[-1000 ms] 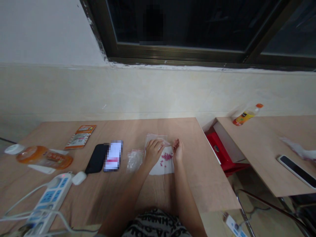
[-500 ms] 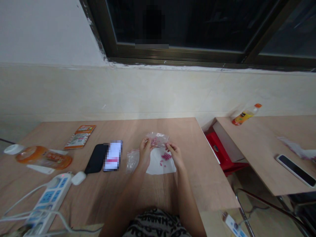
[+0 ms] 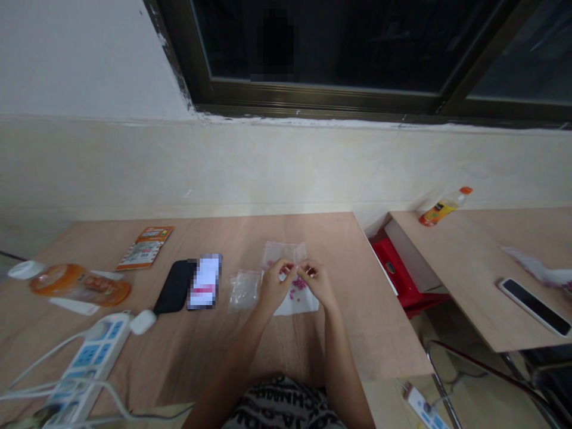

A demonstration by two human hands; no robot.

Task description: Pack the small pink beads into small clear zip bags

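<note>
My left hand (image 3: 276, 285) and my right hand (image 3: 317, 281) meet fingertip to fingertip over a white sheet of paper (image 3: 295, 307). Both are closed in a pinch; whatever sits between the fingers is too small to make out. Below them, small pink beads (image 3: 298, 285) lie on the paper, partly covered by my right hand. Just beyond my fingers a clear plastic bag (image 3: 286, 249) lies flat, with some pink beads showing near my left hand. To the left of my left wrist is a second clear plastic bag (image 3: 244, 291).
Left on the table are a lit phone (image 3: 204, 283), a black phone (image 3: 175, 287), an orange packet (image 3: 145, 247), an orange bottle (image 3: 80, 285) lying down and a power strip (image 3: 92, 357) with cables. On the right table stand a drink bottle (image 3: 444, 208) and a phone (image 3: 534, 307).
My hands have let go of the plastic bag, which now lies on the table. They have moved towards each other and a little nearer, with fingertips now together above the beads.
</note>
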